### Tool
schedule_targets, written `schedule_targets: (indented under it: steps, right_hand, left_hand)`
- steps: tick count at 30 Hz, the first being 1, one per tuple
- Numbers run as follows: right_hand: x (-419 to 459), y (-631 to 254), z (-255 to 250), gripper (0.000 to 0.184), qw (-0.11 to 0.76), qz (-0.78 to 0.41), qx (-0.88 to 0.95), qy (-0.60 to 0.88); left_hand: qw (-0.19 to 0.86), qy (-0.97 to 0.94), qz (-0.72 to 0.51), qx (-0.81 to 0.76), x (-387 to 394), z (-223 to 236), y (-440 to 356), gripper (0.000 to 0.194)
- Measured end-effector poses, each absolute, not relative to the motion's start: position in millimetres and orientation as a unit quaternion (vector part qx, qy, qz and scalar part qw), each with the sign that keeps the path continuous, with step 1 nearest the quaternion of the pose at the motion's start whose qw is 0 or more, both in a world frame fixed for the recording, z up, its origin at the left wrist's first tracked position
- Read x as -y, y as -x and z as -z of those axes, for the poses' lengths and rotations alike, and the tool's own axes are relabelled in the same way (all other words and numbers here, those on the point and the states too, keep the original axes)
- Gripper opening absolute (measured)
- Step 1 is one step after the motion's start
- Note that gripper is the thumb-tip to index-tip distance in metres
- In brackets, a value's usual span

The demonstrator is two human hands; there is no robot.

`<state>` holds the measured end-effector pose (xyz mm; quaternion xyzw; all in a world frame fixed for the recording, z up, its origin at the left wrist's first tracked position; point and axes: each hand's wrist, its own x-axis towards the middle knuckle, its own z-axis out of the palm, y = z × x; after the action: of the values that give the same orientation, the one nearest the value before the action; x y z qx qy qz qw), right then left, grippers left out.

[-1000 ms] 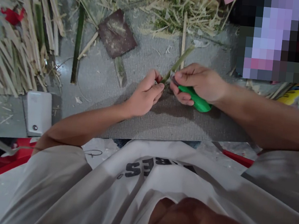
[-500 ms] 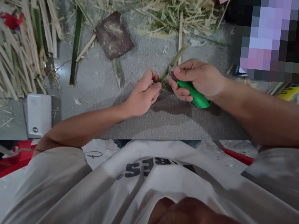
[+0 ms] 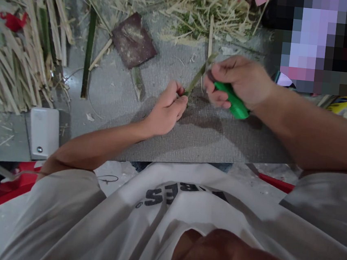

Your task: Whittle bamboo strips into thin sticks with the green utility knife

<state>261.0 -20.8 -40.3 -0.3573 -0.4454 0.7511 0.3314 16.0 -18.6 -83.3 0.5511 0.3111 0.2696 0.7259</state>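
Observation:
My left hand [image 3: 167,110] is closed, pinching the lower end of a thin green bamboo strip [image 3: 197,76] between thumb and fingers. The strip slants up and to the right over the grey table [image 3: 165,147]. My right hand [image 3: 245,81] is wrapped round a green-handled knife [image 3: 236,103], its thumb toward the blade end. That end lies close to the upper part of the strip; motion blur and the fingers obscure the blade, so contact cannot be told. A brown square pad [image 3: 134,40] with pale dust and a short bamboo piece [image 3: 136,83] lie left of the hands.
Split bamboo sticks [image 3: 9,75] are piled at the left, above a white power bank [image 3: 44,133]. A long dark green strip [image 3: 89,52] lies beside them. Shavings [image 3: 199,16] cover the back. A yellow object [image 3: 341,104] is at the right.
My right hand and the knife have moved a little up and to the right, along the strip. My left hand keeps its pinch in nearly the same place.

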Motion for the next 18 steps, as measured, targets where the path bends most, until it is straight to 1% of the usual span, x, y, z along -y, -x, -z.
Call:
schedule_targets:
  steps: [2,3,6,7,8,9,11,12,13,15,18]
  right_hand:
    - [19.8,-262.5,40.5,0.048,0.373,-0.729,0.449,0.358]
    - [20.2,-262.2,40.6,0.048,0.375,-0.73,0.448,0.356]
    - [22.5,-257.9,41.5,0.046,0.319,-0.763,0.437,0.354]
    - [21.9,-256.1,42.3,0.045,0.313,-0.765,0.434,0.359]
    - [20.1,-254.5,43.4,0.044,0.332,-0.755,0.427,0.371]
    - [17.2,-253.0,44.7,0.046,0.375,-0.735,0.41,0.39]
    - [9.9,-250.3,47.7,0.05,0.493,-0.67,0.341,0.438]
    - [6.9,-248.7,49.3,0.052,0.537,-0.641,0.301,0.458]
    - [5.2,-246.7,50.8,0.053,0.564,-0.622,0.274,0.469]
    - [7.1,-242.1,53.7,0.053,0.581,-0.603,0.279,0.469]
    - [20.0,-236.1,57.9,0.048,0.576,-0.608,0.338,0.43]
  left_hand:
    - [0.734,-0.546,-0.25,-0.318,16.0,81.5,-15.2,0.034]
    - [0.736,-0.545,-0.244,-0.319,14.9,80.7,-14.7,0.033]
    - [0.733,-0.554,-0.246,-0.31,13.0,79.4,-13.4,0.033]
    - [0.73,-0.557,-0.249,-0.309,12.8,79.3,-13.1,0.033]
    - [0.728,-0.558,-0.25,-0.311,12.6,79.3,-13.0,0.033]
    - [0.726,-0.559,-0.248,-0.313,12.4,79.4,-13.1,0.033]
    - [0.725,-0.561,-0.24,-0.319,11.9,80.2,-13.5,0.034]
    - [0.725,-0.562,-0.237,-0.32,11.7,80.8,-13.8,0.035]
    - [0.724,-0.564,-0.236,-0.318,11.6,81.5,-14.1,0.036]
    - [0.727,-0.563,-0.242,-0.311,11.9,83.2,-14.7,0.038]
    - [0.736,-0.551,-0.257,-0.298,13.3,85.4,-15.2,0.041]
